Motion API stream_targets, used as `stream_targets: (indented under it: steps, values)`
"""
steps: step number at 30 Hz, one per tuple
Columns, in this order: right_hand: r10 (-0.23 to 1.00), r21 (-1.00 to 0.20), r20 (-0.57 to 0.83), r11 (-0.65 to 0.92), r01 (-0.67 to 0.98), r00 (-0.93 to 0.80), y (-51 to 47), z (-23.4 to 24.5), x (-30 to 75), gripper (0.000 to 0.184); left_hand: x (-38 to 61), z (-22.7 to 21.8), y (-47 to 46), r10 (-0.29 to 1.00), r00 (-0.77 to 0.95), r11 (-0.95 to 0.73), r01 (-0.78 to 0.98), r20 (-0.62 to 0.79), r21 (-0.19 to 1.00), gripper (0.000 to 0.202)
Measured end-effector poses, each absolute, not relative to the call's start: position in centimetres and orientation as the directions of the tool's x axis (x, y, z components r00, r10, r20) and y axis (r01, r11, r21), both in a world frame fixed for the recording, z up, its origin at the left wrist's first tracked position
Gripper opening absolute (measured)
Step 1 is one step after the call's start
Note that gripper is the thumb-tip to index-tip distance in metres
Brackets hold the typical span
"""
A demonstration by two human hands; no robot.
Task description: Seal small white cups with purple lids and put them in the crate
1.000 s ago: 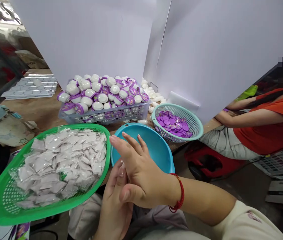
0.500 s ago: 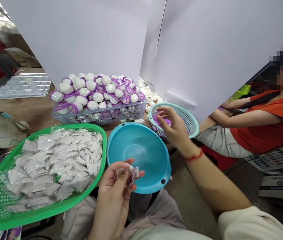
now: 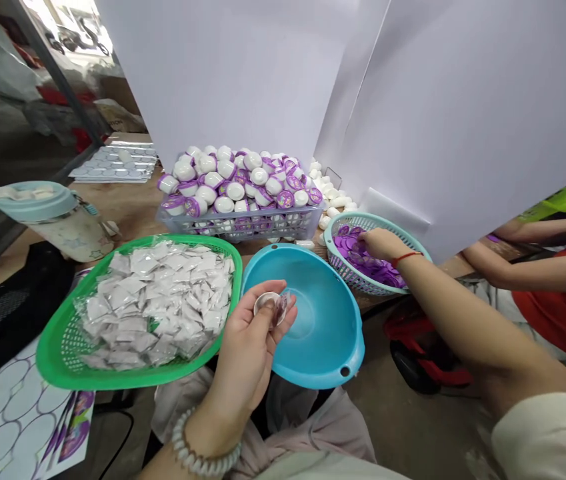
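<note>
My left hand [image 3: 257, 333] is closed on a small white round cup [image 3: 267, 303] together with a small clear plastic packet [image 3: 281, 308], held over the near left side of a blue plastic basin [image 3: 313, 333]. My right hand [image 3: 383, 243] reaches into a pale green basket [image 3: 387, 290]. Its fingers are drawn together at the purple discs [image 3: 367, 263] lying there, and the fingertips are partly hidden. To the left, a green basket [image 3: 127, 380] holds many flat clear packets with whitish contents [image 3: 157, 300].
Behind stands a clear crate [image 3: 263, 227] heaped with white and purple capsules [image 3: 235, 190]. White pieces [image 3: 335, 197] lie beside it, below tall white panels [image 3: 243, 67]. A tumbler [image 3: 63, 220] and printed sheets [image 3: 17, 407] are at left. A co-worker's arms [image 3: 507, 267] rest at right.
My right hand has gone from above the pale green basket down into the purple discs. My left hand keeps its hold, the cup now showing more clearly. The view has swung left.
</note>
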State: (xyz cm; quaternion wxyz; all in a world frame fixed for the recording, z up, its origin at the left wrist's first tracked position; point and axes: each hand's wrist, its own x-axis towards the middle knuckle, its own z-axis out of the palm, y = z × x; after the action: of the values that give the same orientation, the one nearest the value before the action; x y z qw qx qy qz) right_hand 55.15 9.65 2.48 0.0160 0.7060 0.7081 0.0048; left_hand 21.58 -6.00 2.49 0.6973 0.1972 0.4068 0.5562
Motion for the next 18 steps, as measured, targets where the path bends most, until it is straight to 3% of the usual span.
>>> stream_targets:
  steps: [1, 3, 4, 5, 7, 9, 11, 18]
  values:
    - [0.999, -0.006, 0.032, -0.004, 1.000, 0.005, 8.9, 2.9, 54.7, 0.032, 21.7, 2.4, -5.7, 0.936, 0.041, 0.300, -0.613, -0.349, 0.731, 0.028]
    - [0.983, -0.217, 0.180, 0.020, 0.976, 0.020, 6.1, 3.8, 52.7, 0.043, 21.9, 2.2, -5.3, 0.939, 0.032, 0.290, -0.605, -0.342, 0.741, 0.028]
    - [0.954, -0.453, 0.294, 0.088, 0.887, 0.056, 4.2, 4.2, 51.1, 0.045, 22.1, 2.1, -5.2, 0.941, 0.036, 0.290, -0.598, -0.337, 0.747, 0.030]
    - [0.939, -0.685, 0.339, 0.208, 0.698, 0.053, 2.1, 4.5, 49.0, 0.042, 22.4, 2.1, -5.1, 0.943, 0.043, 0.291, -0.587, -0.330, 0.756, 0.031]
    - [0.952, -0.908, 0.306, 0.290, 0.303, 0.003, -1.9, 4.6, 44.4, 0.032, 23.2, 2.0, -5.1, 0.950, 0.057, 0.286, -0.555, -0.307, 0.782, 0.035]
    - [0.969, -0.968, 0.248, 0.249, 0.039, -0.022, -4.8, 4.3, 40.0, 0.024, 24.1, 2.0, -5.1, 0.960, 0.071, 0.266, -0.536, -0.272, 0.801, 0.037]
    - [0.978, -0.975, 0.209, 0.208, -0.081, 0.001, -6.1, 3.5, 37.0, 0.026, 24.7, 2.0, -5.3, 0.966, 0.081, 0.250, -0.544, -0.246, 0.801, 0.038]
    - [0.944, -0.962, 0.271, 0.264, 0.066, 0.190, -6.9, 0.8, 35.8, 0.032, 25.6, 2.4, -5.7, 0.961, 0.110, 0.272, -0.556, -0.254, 0.786, 0.038]
